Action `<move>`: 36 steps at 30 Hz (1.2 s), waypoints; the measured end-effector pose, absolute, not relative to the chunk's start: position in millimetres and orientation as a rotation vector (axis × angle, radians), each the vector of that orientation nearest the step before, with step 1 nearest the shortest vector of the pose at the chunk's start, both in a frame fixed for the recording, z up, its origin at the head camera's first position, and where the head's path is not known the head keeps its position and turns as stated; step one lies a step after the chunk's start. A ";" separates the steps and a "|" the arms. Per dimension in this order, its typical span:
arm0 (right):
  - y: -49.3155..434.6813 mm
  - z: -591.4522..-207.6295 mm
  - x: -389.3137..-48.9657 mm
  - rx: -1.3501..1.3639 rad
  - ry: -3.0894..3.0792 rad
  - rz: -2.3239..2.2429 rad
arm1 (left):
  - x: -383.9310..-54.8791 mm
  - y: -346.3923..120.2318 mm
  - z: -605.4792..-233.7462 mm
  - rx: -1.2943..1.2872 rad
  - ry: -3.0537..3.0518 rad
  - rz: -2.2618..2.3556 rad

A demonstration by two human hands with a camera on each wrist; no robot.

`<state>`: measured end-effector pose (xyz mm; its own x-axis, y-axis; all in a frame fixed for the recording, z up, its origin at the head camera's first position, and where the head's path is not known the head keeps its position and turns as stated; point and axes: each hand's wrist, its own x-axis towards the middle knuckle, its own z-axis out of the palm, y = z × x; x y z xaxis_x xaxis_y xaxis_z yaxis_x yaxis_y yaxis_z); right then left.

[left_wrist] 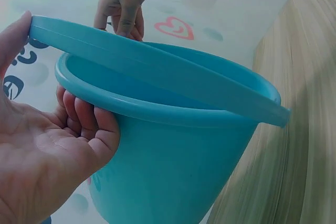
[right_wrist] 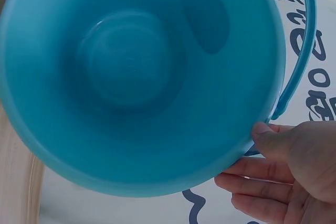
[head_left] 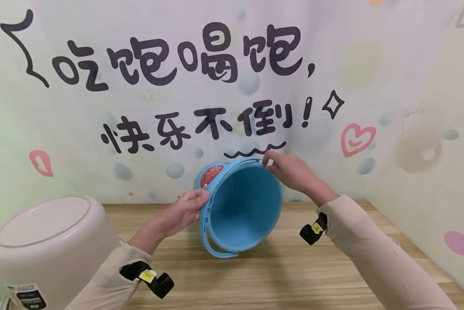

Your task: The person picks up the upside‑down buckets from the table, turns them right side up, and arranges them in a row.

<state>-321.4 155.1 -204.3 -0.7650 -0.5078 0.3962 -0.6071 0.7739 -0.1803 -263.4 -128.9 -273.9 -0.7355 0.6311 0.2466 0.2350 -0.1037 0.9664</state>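
A blue plastic bucket (head_left: 245, 206) is tilted on its side above the wooden table, its mouth facing me. My left hand (head_left: 183, 211) holds its left side. In the left wrist view, the fingers of that hand curl beneath the rim (left_wrist: 173, 113), and the thumb touches the blue handle (left_wrist: 157, 69). At the upper right, my right hand (head_left: 292, 170) pinches the rim close to the handle's joint. The right wrist view shows that thumb (right_wrist: 270, 139) on the rim's edge and the bucket's bare inside. A red label (head_left: 211, 176) is on the outer wall.
A large pale rounded container (head_left: 54, 232) with a flat top and a black-and-white label stands at the left. The wood-grain table (head_left: 201, 284) meets a printed wall cloth (head_left: 170, 107) at the back and right.
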 end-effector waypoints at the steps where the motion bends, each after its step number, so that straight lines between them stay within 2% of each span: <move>1: 154.5 -203.7 -321.8 0.860 -2.643 0.437 | -263.6 -129.1 -274.6 0.961 1.873 1.915; 10: 151.0 -199.1 -327.7 0.857 -2.637 0.484 | -265.9 -128.3 -279.4 0.967 1.793 2.006; 21: 142.7 -193.7 -340.1 0.856 -2.685 0.599 | -267.8 -129.2 -283.5 0.861 1.590 2.176; 36: 155.0 -198.4 -348.4 0.848 -2.732 0.642 | -271.8 -140.5 -287.1 0.841 1.273 2.290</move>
<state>-348.4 155.0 -198.4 -0.8126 -0.4876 0.3192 -0.5787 0.7397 -0.3433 -271.8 -140.5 -287.1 -0.7449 0.5887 0.3139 -0.0439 -0.5128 0.8574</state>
